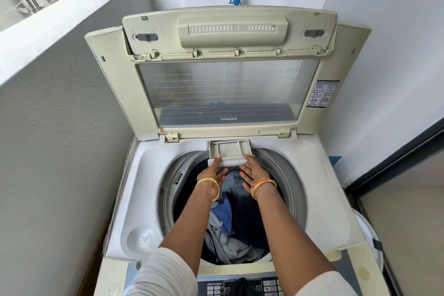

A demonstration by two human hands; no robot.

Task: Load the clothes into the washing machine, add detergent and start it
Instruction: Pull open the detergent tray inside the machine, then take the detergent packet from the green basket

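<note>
Now both hands at detergent drawer (229, 151), left hand (212, 174) fingers clamped on it, right hand (253, 173) fingers apart, clothes (230, 218) in drum.

Drum mouth (286, 175) open above clothes (230, 230)
</note>
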